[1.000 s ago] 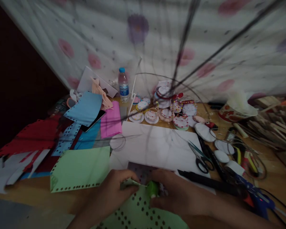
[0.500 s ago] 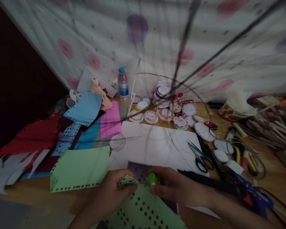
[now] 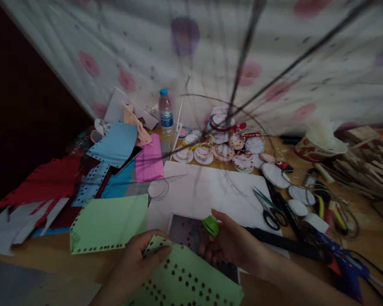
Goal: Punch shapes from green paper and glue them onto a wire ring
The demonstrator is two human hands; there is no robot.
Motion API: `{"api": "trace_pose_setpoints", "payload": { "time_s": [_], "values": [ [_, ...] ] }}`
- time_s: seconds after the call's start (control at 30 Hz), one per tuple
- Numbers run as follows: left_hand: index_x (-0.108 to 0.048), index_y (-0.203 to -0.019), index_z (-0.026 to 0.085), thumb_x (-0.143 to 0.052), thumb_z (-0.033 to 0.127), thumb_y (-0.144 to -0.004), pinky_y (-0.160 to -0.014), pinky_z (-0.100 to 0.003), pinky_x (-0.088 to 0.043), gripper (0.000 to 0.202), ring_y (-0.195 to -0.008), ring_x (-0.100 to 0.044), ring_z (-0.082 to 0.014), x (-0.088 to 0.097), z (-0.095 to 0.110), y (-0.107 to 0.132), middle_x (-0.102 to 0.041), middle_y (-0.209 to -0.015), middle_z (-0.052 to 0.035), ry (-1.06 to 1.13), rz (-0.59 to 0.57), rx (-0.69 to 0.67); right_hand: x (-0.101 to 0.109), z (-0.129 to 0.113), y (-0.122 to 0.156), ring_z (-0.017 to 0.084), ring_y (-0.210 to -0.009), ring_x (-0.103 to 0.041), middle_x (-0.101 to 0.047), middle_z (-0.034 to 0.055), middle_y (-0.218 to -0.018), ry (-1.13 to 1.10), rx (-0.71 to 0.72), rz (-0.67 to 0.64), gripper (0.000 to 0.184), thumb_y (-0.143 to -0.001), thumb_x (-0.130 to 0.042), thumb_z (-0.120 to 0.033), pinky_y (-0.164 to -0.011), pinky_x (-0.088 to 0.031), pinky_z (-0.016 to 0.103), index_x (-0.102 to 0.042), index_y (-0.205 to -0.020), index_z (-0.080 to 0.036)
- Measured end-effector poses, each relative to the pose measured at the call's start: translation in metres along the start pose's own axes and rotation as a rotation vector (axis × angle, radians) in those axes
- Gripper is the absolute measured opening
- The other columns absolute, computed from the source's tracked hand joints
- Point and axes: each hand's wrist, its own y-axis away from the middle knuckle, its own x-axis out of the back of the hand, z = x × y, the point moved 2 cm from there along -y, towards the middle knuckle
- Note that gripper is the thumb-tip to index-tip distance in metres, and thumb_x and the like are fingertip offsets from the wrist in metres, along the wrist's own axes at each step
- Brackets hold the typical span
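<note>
My left hand [image 3: 145,259] is closed on the edge of a light green sheet of paper [image 3: 191,265], thumb on top. Rows of flower-shaped holes run across that sheet. In my right hand [image 3: 234,242] is a small green craft punch [image 3: 211,225], held near the thumb and index finger; the palm is turned up and the other fingers are curled. The punch is apart from the sheet. Partly hidden under the hands lies a shallow grey tray [image 3: 181,227] with small dark bits in it. Another light green sheet [image 3: 110,223], punched along its edges, rests to the left.
White paper [image 3: 207,187] lies beyond the hands, with scissors [image 3: 270,208] at its right. Small decorated paper discs [image 3: 223,151] and a water bottle [image 3: 166,112] stand behind. A blue glue gun [image 3: 346,259] and cables are at right; red paper [image 3: 44,180] is at left.
My right hand has turned palm up and drawn the punch off the sheet's edge, slightly up and to the right. My left hand has shifted a little left and down with the sheet.
</note>
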Motion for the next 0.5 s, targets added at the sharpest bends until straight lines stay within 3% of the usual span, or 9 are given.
{"api": "trace_pose_setpoints", "payload": {
  "time_s": [0.2, 0.27, 0.33, 0.4, 0.5],
  "values": [
    [-0.066, -0.078, 0.02, -0.061, 0.036, -0.074, -0.07, -0.027, -0.049, 0.017, -0.077, -0.064, -0.0221, 0.003, 0.005, 0.002, -0.069, -0.077, -0.0016, 0.081, 0.069, 0.001, -0.004, -0.003, 0.004, 0.015, -0.065, -0.055, -0.057, 0.0028, -0.064, 0.018, 0.107, -0.087, 0.051, -0.085, -0.032, -0.062, -0.067, -0.039, 0.025, -0.048, -0.063, -0.019],
    [-0.067, -0.078, 0.02, -0.063, 0.038, -0.073, -0.069, -0.028, -0.049, 0.019, -0.075, -0.064, -0.0222, 0.004, 0.005, 0.002, -0.069, -0.076, -0.0016, 0.131, 0.1, 0.018, -0.003, -0.007, 0.012, 0.018, -0.072, -0.057, -0.061, 0.0046, -0.073, 0.099, 0.187, -0.028, 0.053, -0.086, -0.034, -0.062, -0.071, -0.041, 0.028, -0.057, -0.069, -0.017],
    [-0.066, -0.08, 0.02, -0.065, 0.04, -0.072, -0.065, -0.027, -0.049, 0.021, -0.073, -0.063, -0.0213, 0.006, 0.002, 0.001, -0.069, -0.075, -0.0013, 0.209, 0.164, 0.044, 0.001, -0.013, 0.024, 0.022, -0.088, -0.059, -0.065, 0.0076, -0.089, 0.239, 0.291, 0.061, 0.054, -0.088, -0.035, -0.06, -0.083, -0.042, 0.033, -0.065, -0.086, -0.015],
    [-0.065, -0.082, 0.02, -0.068, 0.043, -0.071, -0.062, -0.026, -0.049, 0.026, -0.072, -0.063, -0.0207, 0.007, -0.001, 0.001, -0.069, -0.076, -0.0015, 0.308, 0.249, 0.081, 0.006, -0.018, 0.039, 0.027, -0.109, -0.053, -0.065, 0.0095, -0.11, 0.423, 0.398, 0.161, 0.051, -0.089, -0.038, -0.057, -0.097, -0.036, 0.04, -0.066, -0.107, -0.017],
    [-0.063, -0.085, 0.019, -0.072, 0.045, -0.067, -0.059, -0.025, -0.049, 0.033, -0.068, -0.063, -0.0197, 0.005, -0.005, 0.002, -0.069, -0.074, -0.0011, 0.462, 0.369, 0.122, 0.012, -0.02, 0.056, 0.029, -0.118, -0.049, -0.061, 0.0081, -0.123, 0.65, 0.492, 0.275, 0.046, -0.088, -0.045, -0.055, -0.103, -0.032, 0.044, -0.063, -0.116, -0.022]
  ]
}}
